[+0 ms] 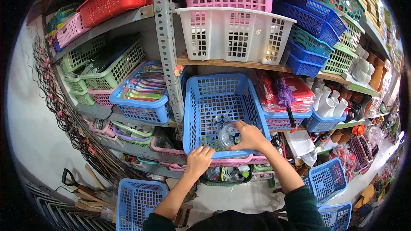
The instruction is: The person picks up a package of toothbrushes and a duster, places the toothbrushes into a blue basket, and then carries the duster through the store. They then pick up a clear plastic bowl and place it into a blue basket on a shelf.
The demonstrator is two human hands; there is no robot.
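Note:
A large blue plastic basket [216, 81] rests tilted at the front of the middle shelf. Two clear glass-like items lie inside it: one clear round piece [221, 121] farther in, and a clear cup [227, 135] nearer the front. My right hand [248, 137] reaches over the basket's front right part, its thumb and fingers around the clear cup. My left hand [200, 159] is closed over the front left rim of the blue basket.
A perforated metal post [165, 30] stands left of the blue basket. Above is a white basket [235, 34] on a wooden shelf. To the right sits a basket of red packets [295, 90]. Below left is another blue basket [139, 188].

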